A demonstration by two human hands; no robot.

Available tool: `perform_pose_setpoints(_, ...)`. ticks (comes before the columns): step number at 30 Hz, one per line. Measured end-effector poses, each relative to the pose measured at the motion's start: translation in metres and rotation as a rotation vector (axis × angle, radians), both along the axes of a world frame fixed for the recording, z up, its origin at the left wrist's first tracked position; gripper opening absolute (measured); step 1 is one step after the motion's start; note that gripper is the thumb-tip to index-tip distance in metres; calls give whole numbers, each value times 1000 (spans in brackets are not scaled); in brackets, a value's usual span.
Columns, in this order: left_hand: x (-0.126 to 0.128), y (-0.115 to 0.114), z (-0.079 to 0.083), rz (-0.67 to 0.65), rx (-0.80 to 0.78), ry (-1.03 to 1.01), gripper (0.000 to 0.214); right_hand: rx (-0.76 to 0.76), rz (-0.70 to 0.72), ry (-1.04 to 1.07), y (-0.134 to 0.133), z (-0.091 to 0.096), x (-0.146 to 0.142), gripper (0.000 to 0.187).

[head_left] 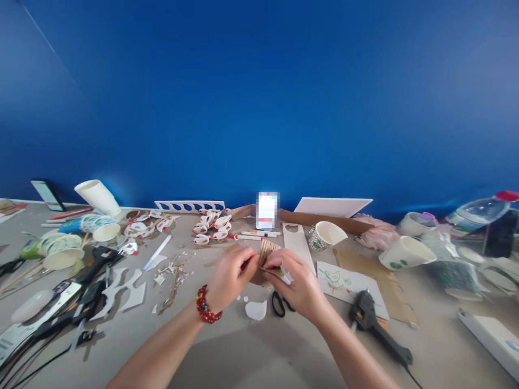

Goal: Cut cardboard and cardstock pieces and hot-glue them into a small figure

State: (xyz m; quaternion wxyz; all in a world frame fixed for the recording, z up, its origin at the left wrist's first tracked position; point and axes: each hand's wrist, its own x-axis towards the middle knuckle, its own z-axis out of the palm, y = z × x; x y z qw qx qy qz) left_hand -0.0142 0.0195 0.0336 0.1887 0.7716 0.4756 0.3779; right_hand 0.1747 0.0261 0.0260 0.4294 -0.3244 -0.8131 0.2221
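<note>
Between my two hands is a small piece of corrugated cardboard (268, 249), its ribbed brown face showing. My left hand (233, 270), with a red beaded bracelet at the wrist, pinches the cardboard's left side. The thumb and fingers of my right hand (299, 278) close on its right and lower edge. Black-handled scissors (278, 304) lie on the table just below my right hand, their blades hidden under it. Left of the scissors lies a rounded white cut-out piece (255, 310), with small white bits near it.
Several white bird-like cut-outs (211, 222) lie behind my left hand. A phone (267, 212) stands at the back. On the right are a glue gun (371, 321), a drawing (338, 281) and a paper cup (327, 236). Scraps (172, 278) and a power strip (44, 313) lie left.
</note>
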Motion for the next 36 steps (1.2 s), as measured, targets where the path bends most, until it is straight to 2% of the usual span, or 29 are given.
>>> perform_pose_setpoints(3, 4, -1, -4, -7, 19, -46, 24, -86, -72, -56, -1, -1, -2, 24)
perform_pose_setpoints(6, 4, 2, -7, -59, -67, -52, 32, -86, -52, -76, -1, -4, -1, 26)
perform_pose_setpoints(8, 2, 5, -8, -107, -134, -42, 37, -20, -22, -79, -1, -5, -1, 28)
perform_pose_setpoints(10, 0, 7, -9, -101, -131, -40, 40, 73, 4, -71, -1, -5, -1, 29)
perform_pose_setpoints(15, 1, 5, -8, 37, 62, -60, 36, 360, 34, -90, -4, -4, -3, 25)
perform_pose_setpoints(17, 3, 3, -7, 52, 107, -101, 34, 411, 32, -87, -5, -4, -4, 27)
perform_pose_setpoints(21, 5, -1, -8, 31, 117, -194, 34, 319, -60, -63, -3, -4, -6, 32)
perform_pose_setpoints(25, 6, 0, -7, -21, 142, -229, 21, 244, -116, -47, -3, -5, -6, 22)
perform_pose_setpoints(27, 6, 1, -6, -107, 59, -217, 15, 255, -105, -78, -2, -6, -6, 20)
perform_pose_setpoints(29, 6, 3, -8, -169, -67, -201, 21, 295, -88, -108, -2, -7, -7, 22)
perform_pose_setpoints(32, 7, 6, -16, -88, -156, -195, 40, 356, -81, -116, -2, -7, -9, 23)
perform_pose_setpoints(36, 5, 9, -23, 44, -140, -220, 46, 400, -56, -117, -3, -6, -11, 22)
